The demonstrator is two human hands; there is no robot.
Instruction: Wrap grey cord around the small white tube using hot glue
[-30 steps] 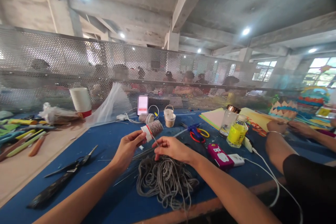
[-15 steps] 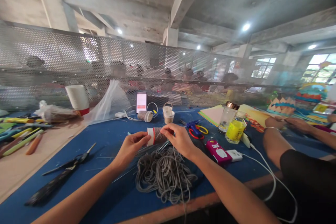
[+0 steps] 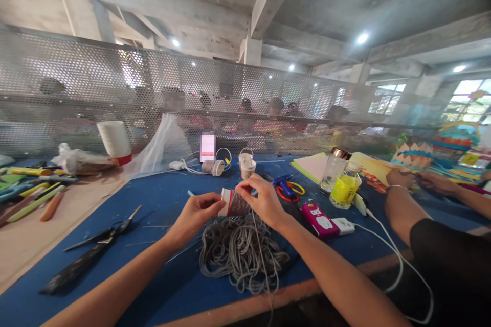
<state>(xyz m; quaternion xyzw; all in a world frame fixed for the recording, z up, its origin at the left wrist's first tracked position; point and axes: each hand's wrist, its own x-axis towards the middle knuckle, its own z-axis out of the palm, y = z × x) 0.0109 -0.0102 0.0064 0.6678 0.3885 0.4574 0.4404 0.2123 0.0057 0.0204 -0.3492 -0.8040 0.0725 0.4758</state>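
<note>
A paper cup [image 3: 226,201] lies on its side in the air above the blue table, its white end and red band showing, the rest wound with grey-brown cord. My left hand [image 3: 200,213] pinches the cup's white end between thumb and fingers. At the wrapped part, my right hand [image 3: 263,200] is closed with fingertips on the cord, and a strand hangs from it past the table's front edge. Beneath both hands lies a loose heap of grey cord [image 3: 243,258]. The far end of the cup is hidden behind my right fingers.
Black-handled scissors [image 3: 109,235] lie left. Beyond are stacked paper cups [image 3: 115,140], a phone [image 3: 207,147], a cord-wrapped cup [image 3: 213,167] and a small basket [image 3: 247,164]. Right are a blue glue gun [image 3: 283,184], a magenta box [image 3: 318,219], bottles [image 3: 345,189] and a co-worker's arm [image 3: 401,209].
The cup has shifted slightly right and tilted, its wrapped side dipping toward the right. My right fingers have moved a little up over the wrapped part.
</note>
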